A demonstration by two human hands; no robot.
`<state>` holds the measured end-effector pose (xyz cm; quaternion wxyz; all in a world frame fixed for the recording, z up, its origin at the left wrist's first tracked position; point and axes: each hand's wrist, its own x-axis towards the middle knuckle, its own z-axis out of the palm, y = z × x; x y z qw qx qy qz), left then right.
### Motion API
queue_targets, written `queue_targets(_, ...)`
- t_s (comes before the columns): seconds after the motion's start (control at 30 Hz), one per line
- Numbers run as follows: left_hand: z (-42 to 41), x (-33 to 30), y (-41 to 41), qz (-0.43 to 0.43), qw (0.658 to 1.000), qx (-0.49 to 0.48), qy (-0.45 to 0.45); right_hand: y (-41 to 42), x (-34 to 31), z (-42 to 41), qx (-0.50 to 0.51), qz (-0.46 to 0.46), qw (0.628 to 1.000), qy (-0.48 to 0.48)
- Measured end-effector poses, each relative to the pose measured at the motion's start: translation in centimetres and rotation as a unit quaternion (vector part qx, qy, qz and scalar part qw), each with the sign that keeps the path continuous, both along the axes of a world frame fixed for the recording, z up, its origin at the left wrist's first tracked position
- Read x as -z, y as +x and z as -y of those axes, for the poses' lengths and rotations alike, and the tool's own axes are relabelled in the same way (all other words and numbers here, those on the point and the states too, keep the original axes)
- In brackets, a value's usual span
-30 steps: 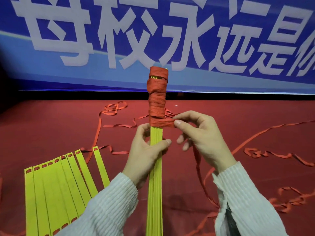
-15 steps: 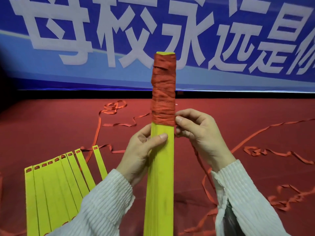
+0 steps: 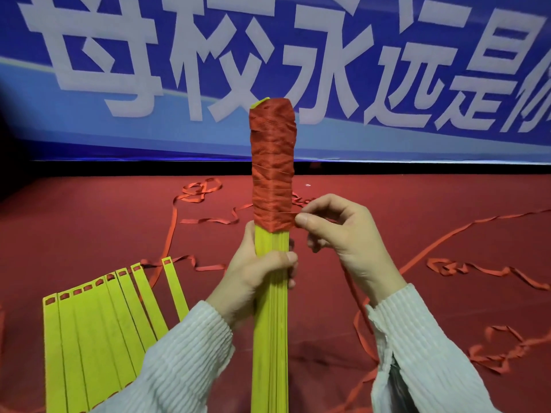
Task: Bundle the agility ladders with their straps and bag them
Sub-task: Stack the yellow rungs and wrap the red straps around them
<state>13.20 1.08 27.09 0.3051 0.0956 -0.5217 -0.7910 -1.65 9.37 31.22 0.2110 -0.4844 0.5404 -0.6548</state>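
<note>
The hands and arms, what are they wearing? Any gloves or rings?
Both hands, left hand and right hand, are bare: no gloves, no rings that I can see. Each arm wears a white ribbed knit sleeve reaching the wrist.

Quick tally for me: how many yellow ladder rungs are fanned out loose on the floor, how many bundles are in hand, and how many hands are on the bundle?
Loose yellow rungs fanned on the red floor: 8
Strap-wrapped bundle: 1
Hands: 2, left hand gripping the bundle, right hand pinching the red strap
Total: 11
</note>
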Motion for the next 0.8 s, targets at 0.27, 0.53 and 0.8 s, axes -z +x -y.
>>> queue_targets(0.27,0.2,0.9,0.4,-0.046,0.952,0.296,0.059,0.1,0.4,-1.5,-0.264,0.068,0.959,0.081)
queue_targets(0.53,-1.4,0.6,-0.7,0.082,0.985,-0.048,-0.143,0.1,0.6,0.2,-0.011,0.032,0.999,0.005)
queue_targets(0.8,-0.8,-0.4,0.9,0.053,0.985,0.162,-0.008,0.7,0.0,-0.5,-0.171,0.056,0.983,0.039)
